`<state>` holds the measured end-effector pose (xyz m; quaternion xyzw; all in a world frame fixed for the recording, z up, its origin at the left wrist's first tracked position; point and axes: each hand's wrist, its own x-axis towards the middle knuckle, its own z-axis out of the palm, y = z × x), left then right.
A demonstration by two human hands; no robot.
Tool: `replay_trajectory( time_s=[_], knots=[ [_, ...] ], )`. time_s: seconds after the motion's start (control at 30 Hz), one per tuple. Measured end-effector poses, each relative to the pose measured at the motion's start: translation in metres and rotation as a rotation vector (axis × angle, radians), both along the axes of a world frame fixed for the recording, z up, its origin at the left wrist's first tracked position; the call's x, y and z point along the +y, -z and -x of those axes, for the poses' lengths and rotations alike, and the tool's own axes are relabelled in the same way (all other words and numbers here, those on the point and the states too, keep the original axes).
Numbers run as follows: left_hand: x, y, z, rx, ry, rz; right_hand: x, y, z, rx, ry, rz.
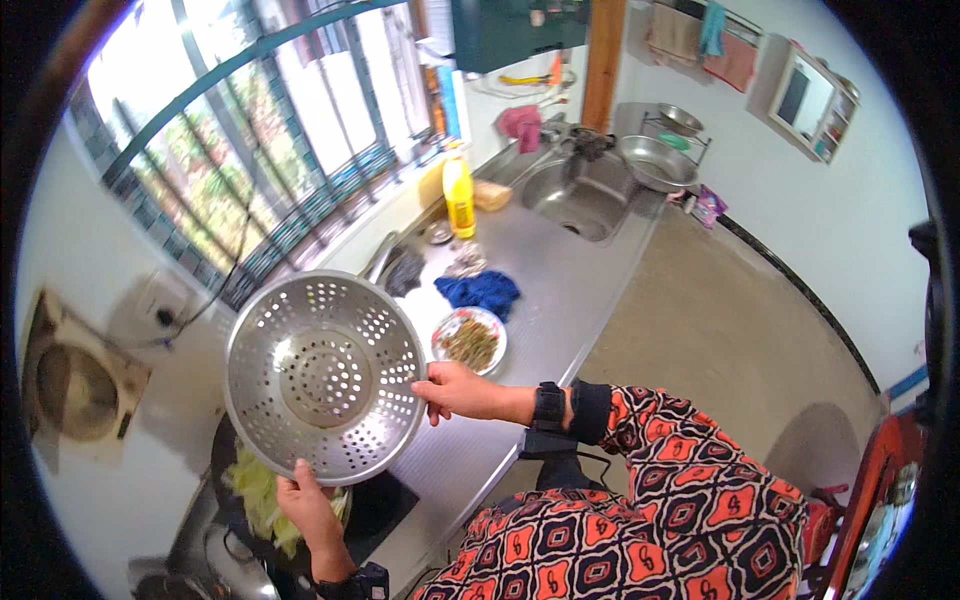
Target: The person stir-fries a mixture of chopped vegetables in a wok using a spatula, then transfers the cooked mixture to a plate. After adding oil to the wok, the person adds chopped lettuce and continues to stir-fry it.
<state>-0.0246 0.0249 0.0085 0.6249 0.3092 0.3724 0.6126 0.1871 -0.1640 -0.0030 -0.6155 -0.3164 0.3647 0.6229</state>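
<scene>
A stainless steel colander (324, 379) is held up by its rim, tilted so that its hollow faces me. My right hand (459, 391) pinches the rim on the right side. At the bottom edge my left hand (307, 506) grips it with the thumb inside. No food fills the colander; a few tiny green bits cling to it. Pale green leafy vegetables (259, 499) show below it, over a dark cooking surface, partly hidden by the colander and my left hand. Close to my right hand, a plate (500, 355) with a red-patterned rim holds chopped greenish-brown food (471, 343).
Behind the plate lie a crumpled blue cloth (484, 291) and a yellow bottle (459, 195). The steel countertop (525, 289) leads to a sink (581, 191), with a metal basin (657, 163) beside it. A barred window (262, 142) lines the left wall, above a wall-mounted fan (79, 386).
</scene>
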Motion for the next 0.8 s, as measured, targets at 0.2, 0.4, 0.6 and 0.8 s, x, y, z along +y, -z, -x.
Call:
replay_trajectory(
  time_s=[0.2,0.4,0.6,0.8],
  knots=[
    [-0.05,0.053,-0.114,-0.024,0.549,-0.01,-0.093,0.062,-0.093,-0.005,0.421,-0.068],
    [-0.108,0.104,-0.164,0.157,0.578,0.099,-0.239,0.083,-0.225,0.016,0.733,-0.035],
    [-0.113,0.157,-0.142,0.302,0.375,0.219,-0.359,0.084,-0.394,0.03,1.188,-0.201],
    [-0.116,0.209,-0.09,0.335,0.143,0.375,-0.486,0.172,-0.6,-0.175,1.236,-0.196]
  ],
)
